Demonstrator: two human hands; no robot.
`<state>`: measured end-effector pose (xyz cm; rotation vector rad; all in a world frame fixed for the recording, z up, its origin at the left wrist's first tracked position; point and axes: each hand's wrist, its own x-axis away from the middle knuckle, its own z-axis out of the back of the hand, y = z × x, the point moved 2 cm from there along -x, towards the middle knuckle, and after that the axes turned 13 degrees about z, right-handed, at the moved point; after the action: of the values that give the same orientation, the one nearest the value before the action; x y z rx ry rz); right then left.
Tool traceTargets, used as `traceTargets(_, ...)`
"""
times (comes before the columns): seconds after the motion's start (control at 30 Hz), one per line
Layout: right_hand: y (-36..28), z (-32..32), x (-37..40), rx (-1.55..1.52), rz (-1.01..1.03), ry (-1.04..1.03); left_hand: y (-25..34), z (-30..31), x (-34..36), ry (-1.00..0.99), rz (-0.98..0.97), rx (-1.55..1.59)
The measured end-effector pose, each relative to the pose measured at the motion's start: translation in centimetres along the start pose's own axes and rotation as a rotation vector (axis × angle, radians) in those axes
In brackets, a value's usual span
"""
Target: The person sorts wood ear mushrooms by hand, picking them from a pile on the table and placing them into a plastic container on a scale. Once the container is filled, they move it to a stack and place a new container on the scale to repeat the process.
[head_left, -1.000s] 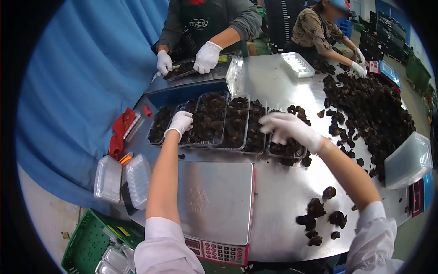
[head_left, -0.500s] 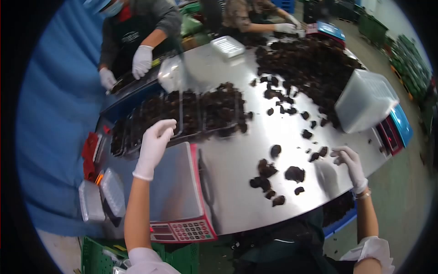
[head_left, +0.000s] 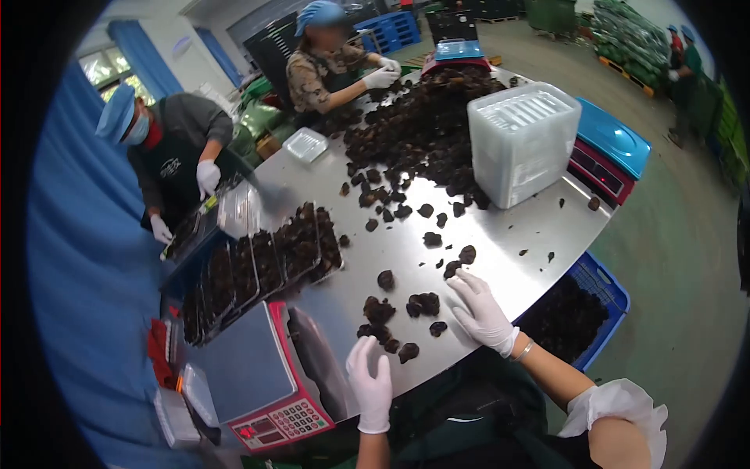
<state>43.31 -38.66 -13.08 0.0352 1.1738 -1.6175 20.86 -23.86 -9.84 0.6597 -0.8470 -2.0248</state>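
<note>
My left hand, in a white glove, hovers near the table's front edge just right of the red scale, fingers extended and nothing in them. Beyond its fingertips lies a loose cluster of dark brown, mushroom-like pieces. My right hand, also gloved, reaches over the metal table with its fingers spread. Its fingertips are right at a small dark piece. The scale has a grey, flat pan with nothing on it. Filled clear trays of the same dark pieces stand behind it.
A big dark heap covers the far table. A stack of clear trays stands beside a blue-topped scale. Below the right edge sits a blue crate. Gloved co-workers work across the table.
The view has swung to the right. My left hand has left the filled trays and scale pan for the front edge; my right hand has moved inward toward the loose pieces.
</note>
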Motion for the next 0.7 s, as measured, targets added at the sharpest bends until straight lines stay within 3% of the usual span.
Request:
traceTargets(0.13,2.0,1.7,0.8,0.081,0.008,0.034,5.0,-2.1,-1.3,-0.017,-0.131,0.005)
traceTargets(0.27,3.1,2.3,1.6,0.019,-0.061,0.247,15.2,-6.9,-7.4,-0.176,-0.592,0.079)
traceTargets(0.33,2.6,2.3,1.4,0.039,-0.068,0.291,20.5,-10.5,-10.6,-0.241,-0.713,0.128)
traceTargets(0.47,2.2,2.5,1.3,0.022,-0.077,0.207,30.0,-17.1,-16.4,-0.113,-1.022,0.168)
traceTargets(0.6,2.6,2.7,1.4,0.011,-0.025,0.152,33.6,-21.4,-20.2,-0.053,-0.977,-0.018)
traceTargets(0.67,2.8,2.6,1.5,-0.047,-0.060,0.119,34.2,-22.2,-21.0,-0.261,-0.821,-0.137)
traceTargets(0.7,2.6,2.8,1.3,-0.041,-0.058,0.141,34.4,-22.5,-21.3,-0.267,-0.807,-0.041)
